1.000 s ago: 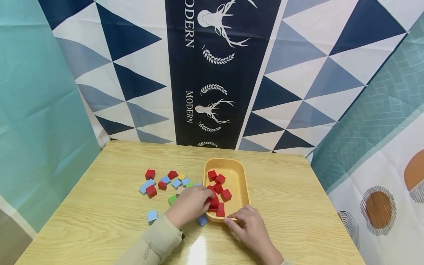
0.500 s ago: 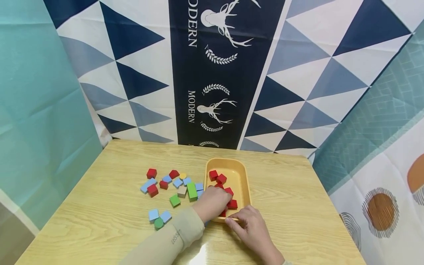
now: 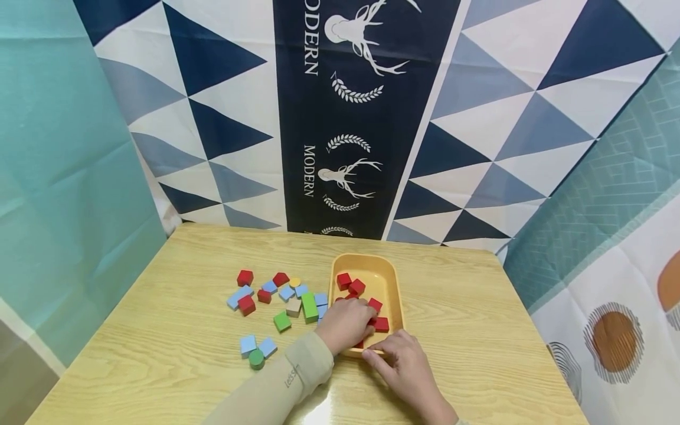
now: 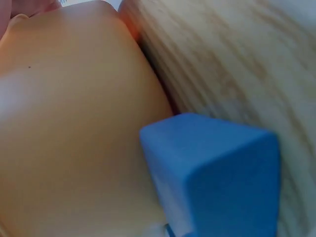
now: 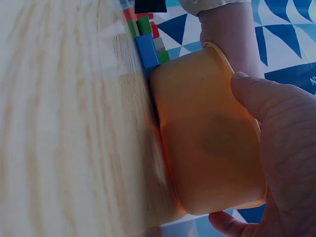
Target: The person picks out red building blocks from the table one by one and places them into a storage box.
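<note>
An orange-yellow plastic tray (image 3: 395, 286) with several red blocks (image 3: 381, 324) in it stands on the wooden table. My left hand (image 3: 345, 321) reaches over its left wall, down among the red blocks. Its fingertips are hidden there, and I cannot tell whether they hold a block. At the near right corner my right hand (image 3: 406, 363) grips the tray, thumb on the rim (image 5: 224, 57) and a finger lower on the side. Close beside the tray's outer wall (image 4: 84, 123), a blue block (image 4: 227, 173) fills the lower part of the left wrist view.
Left of the tray lie scattered blocks: a tall green block (image 3: 309, 308), a beige block (image 3: 294, 307), a green cube (image 3: 282, 321) and several blue and red ones. Nearer the front left, a dark green cylinder (image 3: 257, 359) sits against light blue blocks (image 3: 248, 345).
My left hand has moved right and deeper into the tray from its left edge, where it was on red blocks. Some red blocks inside now lie farther right. My right hand stays at the corner.
</note>
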Available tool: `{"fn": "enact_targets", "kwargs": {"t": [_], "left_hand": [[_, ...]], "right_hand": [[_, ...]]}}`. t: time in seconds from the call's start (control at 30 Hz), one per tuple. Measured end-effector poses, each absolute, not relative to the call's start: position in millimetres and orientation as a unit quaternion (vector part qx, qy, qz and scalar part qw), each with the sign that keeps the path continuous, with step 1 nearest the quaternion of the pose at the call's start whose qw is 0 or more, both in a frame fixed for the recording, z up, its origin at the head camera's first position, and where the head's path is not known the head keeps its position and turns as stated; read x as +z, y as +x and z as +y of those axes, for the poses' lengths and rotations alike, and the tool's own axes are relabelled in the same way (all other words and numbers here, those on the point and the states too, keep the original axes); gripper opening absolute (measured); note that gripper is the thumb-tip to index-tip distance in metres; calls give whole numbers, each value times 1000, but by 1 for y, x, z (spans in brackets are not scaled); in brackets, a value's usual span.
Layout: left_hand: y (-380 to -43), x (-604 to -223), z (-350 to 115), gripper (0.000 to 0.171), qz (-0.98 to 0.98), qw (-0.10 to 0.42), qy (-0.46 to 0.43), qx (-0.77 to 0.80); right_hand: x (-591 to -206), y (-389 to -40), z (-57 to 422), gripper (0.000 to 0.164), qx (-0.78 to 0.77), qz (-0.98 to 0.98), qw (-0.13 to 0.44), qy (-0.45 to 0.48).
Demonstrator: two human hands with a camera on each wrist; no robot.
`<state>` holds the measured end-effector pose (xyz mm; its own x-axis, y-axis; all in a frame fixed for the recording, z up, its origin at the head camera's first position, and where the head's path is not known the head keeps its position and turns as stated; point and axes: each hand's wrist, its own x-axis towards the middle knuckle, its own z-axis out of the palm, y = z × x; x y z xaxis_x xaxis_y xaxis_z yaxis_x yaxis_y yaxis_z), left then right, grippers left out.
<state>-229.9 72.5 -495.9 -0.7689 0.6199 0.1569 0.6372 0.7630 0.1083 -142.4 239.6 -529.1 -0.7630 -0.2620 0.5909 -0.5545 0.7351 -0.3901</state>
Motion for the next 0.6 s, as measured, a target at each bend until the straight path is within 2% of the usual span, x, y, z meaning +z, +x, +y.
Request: {"fn": "enact_targets", "kwargs": {"t": [0.23,0.37,0.5,0.6], "left_hand": [[-231,-496,70,19,-925,123,-328,-146],[-236,-493,54,25,-913,164,-348,-134],[-253,-480,11,20,-920,178,-339,-81],[-272,-474,-39,22,-947,168,-269,-58]], "right_hand": [[-528,-142,243,9,282,-898,257,221],[-527,-141,241,10,289,-895,259,220],[-526,-140,239,9,296,-899,242,212],[-525,-140,240,8,294,-907,226,199]]}}
